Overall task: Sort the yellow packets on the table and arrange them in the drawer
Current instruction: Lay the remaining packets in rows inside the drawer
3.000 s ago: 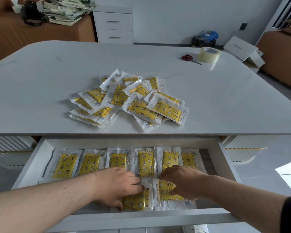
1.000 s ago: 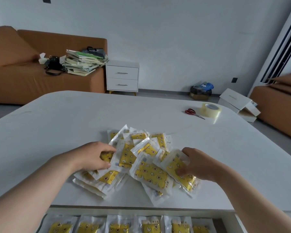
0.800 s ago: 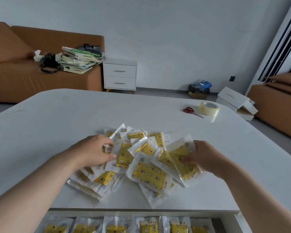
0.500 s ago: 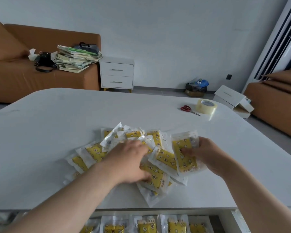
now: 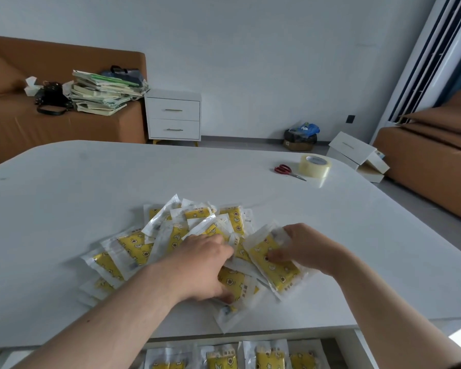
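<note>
A loose pile of yellow packets (image 5: 136,246) in clear wrappers lies on the white table (image 5: 91,187) near its front edge. My left hand (image 5: 205,267) reaches across the pile, with thumb and fingers curled round one yellow packet (image 5: 236,282) in the middle. My right hand (image 5: 306,249) pinches another yellow packet (image 5: 274,266) at the pile's right side, tilted just above the table. Below the table edge the open drawer (image 5: 362,344) shows a row of packets (image 5: 269,359) laid side by side.
Red scissors (image 5: 284,169) and a roll of clear tape (image 5: 314,165) lie at the table's far right. Beyond the table stand a white nightstand (image 5: 174,115), a brown sofa (image 5: 8,123) with stacked books (image 5: 101,94), and white boxes (image 5: 357,153) on the floor.
Both hands came up from the drawer to the pile. My right hand lifted a packet from the right side. My left hand moved from the pile's left to its middle and closed on a packet.
</note>
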`<state>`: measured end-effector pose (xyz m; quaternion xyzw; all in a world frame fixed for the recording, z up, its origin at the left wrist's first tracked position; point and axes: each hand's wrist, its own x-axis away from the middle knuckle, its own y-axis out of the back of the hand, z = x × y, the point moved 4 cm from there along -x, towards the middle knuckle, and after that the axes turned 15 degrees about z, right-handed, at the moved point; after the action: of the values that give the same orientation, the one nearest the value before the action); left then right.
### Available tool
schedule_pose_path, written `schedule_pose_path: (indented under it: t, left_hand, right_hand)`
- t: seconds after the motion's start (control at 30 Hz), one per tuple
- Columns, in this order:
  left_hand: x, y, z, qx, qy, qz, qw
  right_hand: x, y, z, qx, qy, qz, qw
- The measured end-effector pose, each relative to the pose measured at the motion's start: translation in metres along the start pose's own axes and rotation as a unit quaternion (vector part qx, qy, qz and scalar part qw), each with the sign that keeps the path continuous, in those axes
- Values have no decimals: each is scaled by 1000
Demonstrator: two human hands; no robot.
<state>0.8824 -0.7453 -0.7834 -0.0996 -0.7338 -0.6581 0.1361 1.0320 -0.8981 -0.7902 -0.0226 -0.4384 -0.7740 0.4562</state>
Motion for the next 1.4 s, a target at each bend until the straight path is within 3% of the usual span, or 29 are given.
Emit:
schedule_pose_path:
  t: [0.07, 0.23, 0.57, 0.9, 1.17, 1.4]
  left_hand:
    - [0, -1, 2, 5, 0, -13, 1000]
    - [0, 2, 2, 4, 17, -27, 999]
    - [-4, 6, 2, 7, 3, -27, 1000]
    - [-29, 45, 19, -23, 10, 75, 997]
    - [-55, 43, 13, -65, -22, 123, 990]
    - [-55, 44, 11, -123, -30, 94, 988]
  right_hand:
    - [0, -1, 8, 71, -5, 10, 997]
    - [0, -6, 17, 100, 2, 21, 995]
    - [5, 8, -15, -125, 25, -23, 992]
    - [7, 11, -41, -404, 107, 44, 907]
    - [5, 6, -40, -417, 116, 52, 900]
    - [4, 6, -41, -421, 111, 44, 899]
